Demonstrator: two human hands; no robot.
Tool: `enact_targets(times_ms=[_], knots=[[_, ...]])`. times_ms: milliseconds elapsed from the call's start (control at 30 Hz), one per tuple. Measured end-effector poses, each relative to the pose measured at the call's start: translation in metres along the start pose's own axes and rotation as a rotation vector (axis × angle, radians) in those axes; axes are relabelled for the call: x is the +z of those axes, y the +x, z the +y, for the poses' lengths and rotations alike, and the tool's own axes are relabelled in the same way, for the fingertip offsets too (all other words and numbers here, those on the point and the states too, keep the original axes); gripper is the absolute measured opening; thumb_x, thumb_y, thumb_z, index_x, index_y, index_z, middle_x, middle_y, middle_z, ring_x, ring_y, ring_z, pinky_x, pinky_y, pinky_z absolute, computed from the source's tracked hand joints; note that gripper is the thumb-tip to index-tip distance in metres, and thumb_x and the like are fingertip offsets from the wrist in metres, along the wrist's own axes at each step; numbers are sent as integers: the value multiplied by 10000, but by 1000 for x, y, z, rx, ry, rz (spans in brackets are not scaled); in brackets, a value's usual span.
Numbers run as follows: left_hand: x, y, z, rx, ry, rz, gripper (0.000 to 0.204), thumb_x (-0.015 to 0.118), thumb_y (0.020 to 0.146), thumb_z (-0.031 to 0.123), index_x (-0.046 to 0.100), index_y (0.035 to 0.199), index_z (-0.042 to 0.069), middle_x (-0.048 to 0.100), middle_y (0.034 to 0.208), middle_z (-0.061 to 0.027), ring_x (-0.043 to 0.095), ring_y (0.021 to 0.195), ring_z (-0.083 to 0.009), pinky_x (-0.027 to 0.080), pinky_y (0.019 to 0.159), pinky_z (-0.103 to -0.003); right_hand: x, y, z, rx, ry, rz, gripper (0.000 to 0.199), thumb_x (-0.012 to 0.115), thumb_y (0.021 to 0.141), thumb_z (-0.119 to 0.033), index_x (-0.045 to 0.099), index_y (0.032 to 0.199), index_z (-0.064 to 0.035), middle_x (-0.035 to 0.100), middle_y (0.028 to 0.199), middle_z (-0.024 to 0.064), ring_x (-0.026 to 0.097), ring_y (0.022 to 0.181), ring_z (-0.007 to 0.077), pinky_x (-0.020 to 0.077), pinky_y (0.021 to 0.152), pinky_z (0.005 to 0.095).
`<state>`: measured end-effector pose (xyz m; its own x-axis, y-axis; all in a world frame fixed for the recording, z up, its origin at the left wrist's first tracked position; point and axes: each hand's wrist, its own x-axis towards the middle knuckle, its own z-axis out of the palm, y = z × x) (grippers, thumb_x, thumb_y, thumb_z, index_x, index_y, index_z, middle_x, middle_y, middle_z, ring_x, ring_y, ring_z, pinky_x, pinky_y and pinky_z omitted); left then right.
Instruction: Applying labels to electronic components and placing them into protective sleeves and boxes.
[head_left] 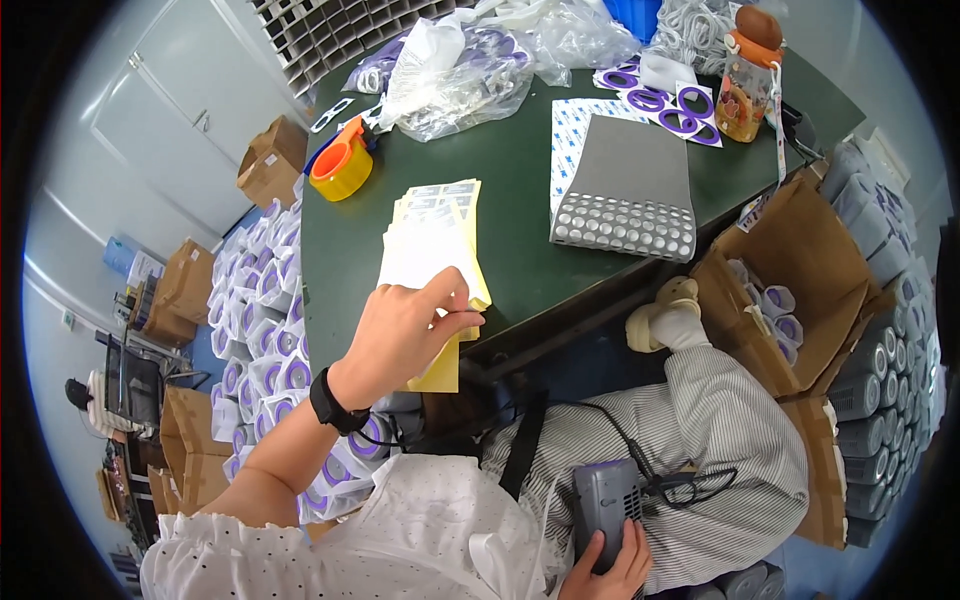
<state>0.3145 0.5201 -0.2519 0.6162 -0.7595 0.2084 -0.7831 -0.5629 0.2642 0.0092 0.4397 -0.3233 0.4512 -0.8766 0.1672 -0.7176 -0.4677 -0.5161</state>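
White and yellow sheets (pixel 430 245) lie unevenly stacked.

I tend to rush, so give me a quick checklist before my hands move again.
1. Left hand at the label sheets: ok.
2. Label firmly pinched in its fingertips: cannot tell, the hand hides it.
3. Label sheets squared up: not ok, edges are staggered.
4. Right hand on the grey device: ok, over the lap.
5. Black cord free of loops: not ok, looped on the lap.
6. Tape dispenser apart from the sheets: ok.
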Motion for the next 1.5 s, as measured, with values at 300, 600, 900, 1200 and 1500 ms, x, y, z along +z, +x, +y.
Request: enact_targets(times_ms=[300, 600, 900, 1200, 1500], knots=[[1, 1, 2, -39, -58, 0, 262, 694, 854, 278, 502, 927, 116, 675, 651, -48, 684, 619, -226, 476, 551, -313, 1, 2, 2, -22, -5, 6, 278, 660, 879, -211, 654, 1079, -19, 654, 1084, 156, 606, 973, 361, 472, 849, 420], [3, 2, 1, -16, -21, 19, 267, 700, 850, 265, 497, 915, 104, 669, 644, -62, 670, 601, -251, 475, 544, -314, 4, 5, 4, -15, -8, 15, 288, 664, 877, -222, 653, 1083, -20, 654, 1077, 157, 608, 964, 360, 473, 842, 419], [0, -1, 4, -70, -84, 20, 268, 701, 854, 258, 495, 866, 86, 671, 645, -77, 657, 589, -269, 466, 530, -321, 3, 0, 2, -10, -33, 13, 296, 651, 888, -248, 655, 1086, -27, 654, 1083, 150, 608, 963, 354, 472, 838, 416], [5, 1, -2, -52, -133, 66, 308, 724, 833, 222, 464, 821, 59, 657, 631, -98, 627, 552, -289, 456, 514, -324, 4, 1, 3, -11, -41, 17, 297, 661, 885, -243, 657, 1087, -26, 655, 1083, 150, 614, 957, 353, 474, 834, 417], [5, 0, -1, 3, -142, 94, 276, 711, 841, 188, 467, 799, 67, 609, 588, -79, 626, 553, -277, 443, 509, -328, 4, 1, 2, -26, -39, 22, 300, 656, 894, -253, 656, 1086, -22, 654, 1073, 157, 616, 946, 358, 478, 822, 421]])
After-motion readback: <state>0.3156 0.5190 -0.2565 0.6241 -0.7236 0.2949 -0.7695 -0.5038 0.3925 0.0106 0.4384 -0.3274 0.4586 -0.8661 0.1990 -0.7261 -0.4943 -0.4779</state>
